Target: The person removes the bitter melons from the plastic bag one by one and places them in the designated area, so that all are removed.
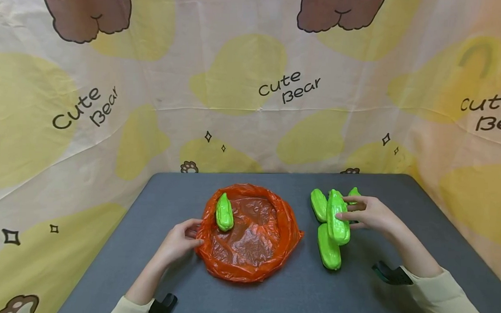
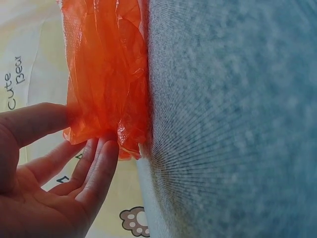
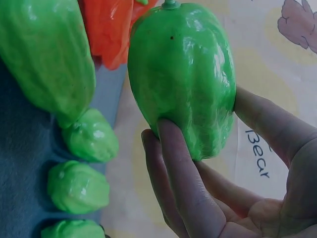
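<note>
An orange-red plastic bag sits on the table with its mouth spread wide and its rim rolled. Inside it, near the left rim, lies a shiny green pepper. My left hand holds the bag's left edge, thumb and fingers at the plastic. To the right of the bag, my right hand grips another green pepper between thumb and fingers, its stem end pointing away from the palm. That pepper is raised over several similar ones, including a near one and a far-left one.
The dark grey table has a rounded far edge close to a hanging cloth printed with bears and lettering. Table surface shows between the bag and the peppers. Dark bands circle both wrists.
</note>
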`<state>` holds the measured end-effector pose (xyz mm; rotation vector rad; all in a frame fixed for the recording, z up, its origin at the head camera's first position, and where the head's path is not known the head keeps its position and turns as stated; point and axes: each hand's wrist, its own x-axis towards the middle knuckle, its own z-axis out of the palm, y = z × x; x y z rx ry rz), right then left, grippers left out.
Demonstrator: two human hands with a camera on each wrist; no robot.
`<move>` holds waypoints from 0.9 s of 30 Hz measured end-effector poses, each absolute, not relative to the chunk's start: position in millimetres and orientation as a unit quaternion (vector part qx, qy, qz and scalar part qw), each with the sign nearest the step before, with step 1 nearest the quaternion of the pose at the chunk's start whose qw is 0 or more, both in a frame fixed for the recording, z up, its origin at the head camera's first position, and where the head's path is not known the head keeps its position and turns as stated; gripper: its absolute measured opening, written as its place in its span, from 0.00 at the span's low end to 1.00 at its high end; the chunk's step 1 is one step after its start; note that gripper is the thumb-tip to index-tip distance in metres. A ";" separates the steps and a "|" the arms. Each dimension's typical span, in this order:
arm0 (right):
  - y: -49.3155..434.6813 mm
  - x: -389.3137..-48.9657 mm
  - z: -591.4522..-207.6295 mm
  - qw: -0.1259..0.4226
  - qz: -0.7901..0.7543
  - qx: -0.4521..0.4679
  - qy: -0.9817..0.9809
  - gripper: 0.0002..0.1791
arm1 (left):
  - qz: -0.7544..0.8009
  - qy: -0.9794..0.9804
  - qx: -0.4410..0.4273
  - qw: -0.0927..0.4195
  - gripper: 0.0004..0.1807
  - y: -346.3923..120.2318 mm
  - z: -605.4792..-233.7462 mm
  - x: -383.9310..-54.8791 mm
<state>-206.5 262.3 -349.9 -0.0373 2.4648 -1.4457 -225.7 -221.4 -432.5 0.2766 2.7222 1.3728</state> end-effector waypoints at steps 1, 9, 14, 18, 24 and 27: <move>263.5 -205.7 -350.0 0.141 -0.501 -0.013 0.854 0.48 | 0.448 0.889 0.088 0.041 0.27 -221.2 -432.9 -225.8; 273.2 -201.8 -354.8 0.142 -0.491 -0.012 0.859 0.47 | 0.453 0.886 0.092 0.042 0.28 -221.6 -434.1 -226.8; 278.9 -200.4 -358.7 0.146 -0.487 -0.013 0.861 0.47 | 0.456 0.884 0.090 0.045 0.27 -221.5 -433.2 -226.4; 283.7 -198.3 -359.9 0.155 -0.483 -0.014 0.862 0.47 | 0.456 0.884 0.090 0.043 0.27 -221.2 -432.5 -226.2; 290.9 -196.4 -364.9 0.166 -0.472 -0.015 0.865 0.48 | 0.454 0.885 0.092 0.043 0.27 -221.3 -432.1 -225.9; 293.5 -195.4 -369.0 0.169 -0.468 -0.013 0.868 0.47 | 0.454 0.885 0.093 0.043 0.27 -221.5 -432.3 -225.7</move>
